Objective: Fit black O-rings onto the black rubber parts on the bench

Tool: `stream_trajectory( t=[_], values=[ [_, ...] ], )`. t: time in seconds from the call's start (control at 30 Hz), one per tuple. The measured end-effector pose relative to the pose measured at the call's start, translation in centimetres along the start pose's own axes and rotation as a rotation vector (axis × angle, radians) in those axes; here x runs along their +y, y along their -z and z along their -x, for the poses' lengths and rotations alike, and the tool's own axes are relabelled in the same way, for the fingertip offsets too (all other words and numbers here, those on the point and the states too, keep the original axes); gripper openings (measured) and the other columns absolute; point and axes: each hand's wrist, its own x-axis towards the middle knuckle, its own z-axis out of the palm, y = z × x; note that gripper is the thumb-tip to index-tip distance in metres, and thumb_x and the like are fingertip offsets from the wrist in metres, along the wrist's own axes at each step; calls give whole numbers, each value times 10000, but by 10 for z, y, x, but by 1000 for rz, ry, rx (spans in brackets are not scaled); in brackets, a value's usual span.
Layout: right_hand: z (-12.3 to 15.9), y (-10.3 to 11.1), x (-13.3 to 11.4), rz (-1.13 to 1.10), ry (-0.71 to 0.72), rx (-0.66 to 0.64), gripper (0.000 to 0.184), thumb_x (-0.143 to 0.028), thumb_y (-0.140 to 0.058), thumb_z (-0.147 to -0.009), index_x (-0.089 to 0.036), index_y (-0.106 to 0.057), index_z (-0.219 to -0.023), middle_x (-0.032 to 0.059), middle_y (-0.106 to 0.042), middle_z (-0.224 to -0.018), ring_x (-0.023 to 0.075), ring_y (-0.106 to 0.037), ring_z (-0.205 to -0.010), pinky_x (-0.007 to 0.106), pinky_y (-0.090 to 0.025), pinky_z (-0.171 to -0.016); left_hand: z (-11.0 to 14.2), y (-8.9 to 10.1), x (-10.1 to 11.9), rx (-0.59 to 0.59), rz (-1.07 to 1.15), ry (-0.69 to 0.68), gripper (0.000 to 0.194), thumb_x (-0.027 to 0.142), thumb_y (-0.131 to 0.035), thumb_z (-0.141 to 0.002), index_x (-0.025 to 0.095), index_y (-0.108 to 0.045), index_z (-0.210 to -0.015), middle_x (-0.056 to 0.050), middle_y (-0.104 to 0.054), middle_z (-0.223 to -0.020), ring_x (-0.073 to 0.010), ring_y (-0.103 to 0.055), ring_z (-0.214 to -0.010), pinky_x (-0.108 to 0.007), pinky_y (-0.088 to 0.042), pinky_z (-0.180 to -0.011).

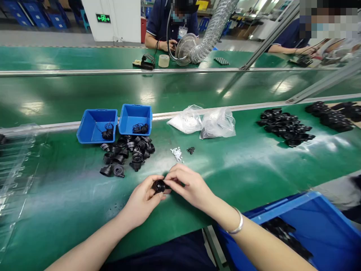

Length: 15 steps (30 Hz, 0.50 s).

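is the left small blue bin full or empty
Neither, but far from full: the left blue bin holds a bunch of thin black loops at its right; the rest shows bare.

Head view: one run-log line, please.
left hand: holding black part | right hand: fingers at its edge | beyond hands: white bits, black bits

Head view | from above the near edge of the table [81,218] | faces forward, tilted down | left hand [142,203] and right hand [193,184] close | far bench [84,58] well back, its depth perhaps misleading
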Motion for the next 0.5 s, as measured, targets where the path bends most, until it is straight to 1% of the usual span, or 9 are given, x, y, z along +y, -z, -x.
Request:
stream_trajectory(
  t=[0.1,0.17,0.23,0.3,0.4,0.5],
  values=[
    [2,-19,-4,2,32,-53,91,-188,-560,-968,-180,-648,-946,53,-619,-888,130,-611,-743,245,-524,-655,0,1,-1,-4,-69,-37,319,272,-637,-859,201,-541,-1154,-45,-650,-1009,-203,-668,-943,-408,-540,-928],
    [3,-23,-1,40,37,-70,110,-191,-544,-976,-179,-647,-938,57,-624,-899,129,-614,-738,244,-527,-649,0,2,-1,4,-109,-39,292,267,-622,-862,205,-547,-1137,-14,-634,-887,-186,-658,-870,-388,-549,-891],
    [4,-23,1,62,36,-78,126,-200,-535,-982,-181,-649,-934,57,-626,-900,129,-617,-739,244,-534,-650,1,3,-1,18,-125,-34,287,273,-632,-851,215,-557,-1121,0,-620,-838,-182,-651,-844,-368,-553,-861],
    [5,-22,2,71,44,-83,131,-202,-530,-986,-181,-655,-956,60,-631,-904,130,-622,-751,247,-544,-658,1,3,-1,26,-125,-25,301,275,-644,-840,219,-564,-1125,0,-616,-826,-185,-648,-841,-360,-552,-848],
    [10,-21,2,91,77,-86,143,-181,-523,-986,-184,-657,-1036,70,-638,-934,142,-639,-800,264,-564,-693,0,4,-2,23,-99,-10,343,251,-648,-828,212,-558,-1157,-8,-618,-850,-192,-646,-871,-375,-543,-870],
    [17,-21,1,129,119,-104,213,-140,-510,-977,-174,-636,-1146,88,-637,-974,157,-647,-842,281,-577,-712,0,4,-1,38,-56,9,367,224,-665,-806,209,-558,-1157,-36,-631,-982,-205,-639,-966,-383,-523,-913]
  ],
)
